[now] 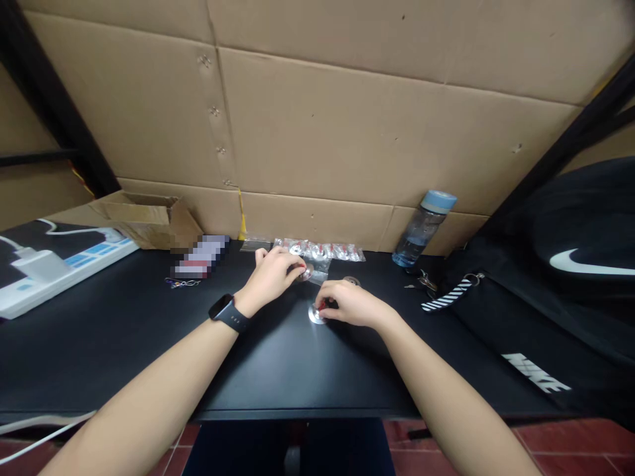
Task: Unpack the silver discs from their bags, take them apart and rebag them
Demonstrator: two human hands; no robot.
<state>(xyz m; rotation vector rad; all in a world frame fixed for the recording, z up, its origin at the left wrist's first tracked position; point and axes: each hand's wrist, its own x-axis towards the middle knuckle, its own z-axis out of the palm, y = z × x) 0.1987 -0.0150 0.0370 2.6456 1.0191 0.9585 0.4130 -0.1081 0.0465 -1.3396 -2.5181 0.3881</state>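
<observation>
My right hand is closed in a pinch over a small shiny disc with a red part, which rests on the black tabletop. Slightly farther back, my left hand, with a dark watch on its wrist, has thumb and fingers pinched on another small round piece with red on it. Behind the hands lies a row of clear plastic packets with shiny round pieces and red bits inside. Another round piece shows partly behind my right hand. The fingers hide much of both held pieces.
A water bottle leans by the cardboard wall. Keys and a black bag lie at the right. Leftward are an open cardboard box, a blurred-out flat item and a white power strip.
</observation>
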